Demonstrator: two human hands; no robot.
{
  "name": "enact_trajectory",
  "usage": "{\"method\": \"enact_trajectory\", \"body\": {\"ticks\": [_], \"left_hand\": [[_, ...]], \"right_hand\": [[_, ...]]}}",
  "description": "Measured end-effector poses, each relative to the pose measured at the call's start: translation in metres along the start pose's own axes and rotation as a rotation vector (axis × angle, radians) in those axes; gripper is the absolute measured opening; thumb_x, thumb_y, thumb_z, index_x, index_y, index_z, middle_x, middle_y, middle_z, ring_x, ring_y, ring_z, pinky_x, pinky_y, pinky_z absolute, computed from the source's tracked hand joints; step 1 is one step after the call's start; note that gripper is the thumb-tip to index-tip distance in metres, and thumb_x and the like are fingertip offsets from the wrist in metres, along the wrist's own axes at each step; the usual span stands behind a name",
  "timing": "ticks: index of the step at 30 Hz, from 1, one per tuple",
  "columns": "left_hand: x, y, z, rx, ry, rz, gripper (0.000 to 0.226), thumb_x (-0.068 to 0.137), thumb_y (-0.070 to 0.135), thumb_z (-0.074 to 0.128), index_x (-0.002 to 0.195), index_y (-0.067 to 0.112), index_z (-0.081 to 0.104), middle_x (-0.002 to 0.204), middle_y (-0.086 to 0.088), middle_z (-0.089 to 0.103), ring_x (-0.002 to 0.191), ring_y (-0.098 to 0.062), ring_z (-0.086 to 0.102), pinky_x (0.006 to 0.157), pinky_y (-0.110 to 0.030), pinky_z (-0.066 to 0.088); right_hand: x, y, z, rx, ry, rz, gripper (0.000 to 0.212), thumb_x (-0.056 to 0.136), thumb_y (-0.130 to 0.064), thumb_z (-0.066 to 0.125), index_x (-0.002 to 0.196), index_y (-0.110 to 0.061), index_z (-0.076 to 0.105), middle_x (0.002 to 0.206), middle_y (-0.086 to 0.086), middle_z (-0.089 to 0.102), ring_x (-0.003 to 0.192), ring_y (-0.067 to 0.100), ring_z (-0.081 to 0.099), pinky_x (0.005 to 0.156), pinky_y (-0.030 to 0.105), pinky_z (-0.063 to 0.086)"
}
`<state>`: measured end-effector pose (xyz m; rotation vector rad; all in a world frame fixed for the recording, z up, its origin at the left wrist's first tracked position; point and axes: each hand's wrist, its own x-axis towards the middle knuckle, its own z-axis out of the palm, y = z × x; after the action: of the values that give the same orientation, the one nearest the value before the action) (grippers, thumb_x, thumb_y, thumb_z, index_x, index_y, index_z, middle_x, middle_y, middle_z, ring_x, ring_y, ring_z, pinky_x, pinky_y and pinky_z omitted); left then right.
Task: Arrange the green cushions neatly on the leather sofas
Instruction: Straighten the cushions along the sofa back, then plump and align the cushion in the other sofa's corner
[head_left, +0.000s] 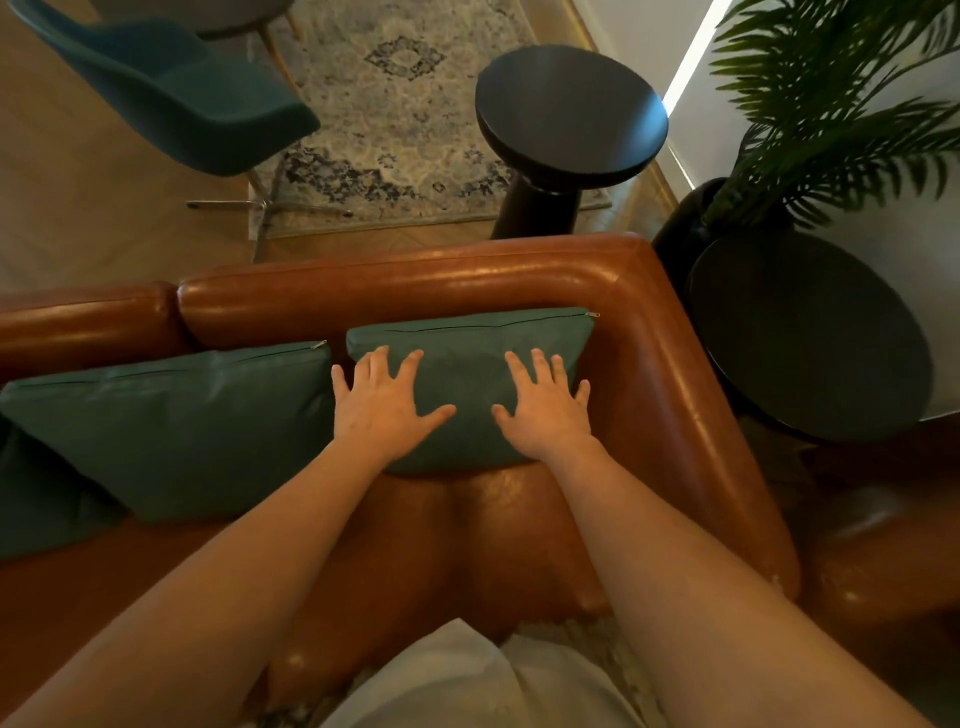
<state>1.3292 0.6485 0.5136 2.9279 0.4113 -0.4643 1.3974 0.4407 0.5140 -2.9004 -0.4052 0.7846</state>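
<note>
**Head view.** A plump green cushion with a zip along its top edge (467, 374) leans against the backrest of the tan leather sofa (415, 280), close to the sofa's corner at 2 o'clock. The left hand (382, 402) and the right hand (545, 410) lie flat on its face, fingers straight and spread, gripping nothing. A second green cushion (171, 431) stands just beside it at 9 o'clock.

Judging by its shallow dimples, the cushion is light, soft and yielding, and its smooth cover is liable to slide on leather. The side edges or top corners probably offer the surest hold.

Hidden are its rear face and parts of its lower edge under the wrists. A third green shape (31, 499) at 8 o'clock is cut off by the frame. A dark brown leather seat (883, 561) at 4 o'clock is too dim to read.
</note>
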Motion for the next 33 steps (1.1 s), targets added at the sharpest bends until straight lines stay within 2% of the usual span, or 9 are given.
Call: {"method": "enact_trajectory", "body": {"ticks": [12,18,25,33], "left_hand": [[-0.026,0.034,-0.005,0.117,0.011,0.122,0.102,0.085,0.093,0.032,0.166,0.038,0.006,0.173,-0.014,0.01,0.16,-0.037,0.008,0.125,-0.069,0.006],[-0.045,0.085,-0.004,0.152,0.052,0.237,0.101,0.086,0.091,0.036,0.166,0.037,0.008,0.172,-0.016,0.011,0.16,-0.038,0.008,0.124,-0.071,0.004],[-0.109,0.178,0.019,0.145,0.066,0.439,0.1,0.086,0.091,0.037,0.166,0.037,0.01,0.171,-0.018,0.013,0.159,-0.039,0.009,0.127,-0.065,0.005],[-0.244,0.326,0.06,0.168,0.058,0.732,0.095,0.089,0.085,0.041,0.165,0.035,0.015,0.171,-0.02,0.015,0.158,-0.04,0.011,0.127,-0.063,0.008]], "right_hand": [[-0.047,0.034,-0.01,0.004,0.064,0.053,0.088,0.103,-0.062,0.049,0.169,-0.034,-0.003,0.178,0.005,-0.005,0.163,0.033,-0.009,0.125,0.071,0.003],[-0.094,0.08,-0.008,0.03,0.091,0.122,0.089,0.101,-0.064,0.051,0.168,-0.037,-0.001,0.178,0.004,-0.006,0.163,0.031,-0.011,0.125,0.07,-0.001],[-0.196,0.167,0.016,0.074,0.181,0.26,0.09,0.099,-0.067,0.05,0.168,-0.04,-0.001,0.178,0.005,-0.006,0.163,0.032,-0.01,0.124,0.069,0.002],[-0.378,0.29,0.064,0.233,0.275,0.518,0.09,0.1,-0.065,0.05,0.168,-0.036,-0.001,0.177,0.007,-0.005,0.163,0.032,-0.009,0.123,0.07,0.0]]}}
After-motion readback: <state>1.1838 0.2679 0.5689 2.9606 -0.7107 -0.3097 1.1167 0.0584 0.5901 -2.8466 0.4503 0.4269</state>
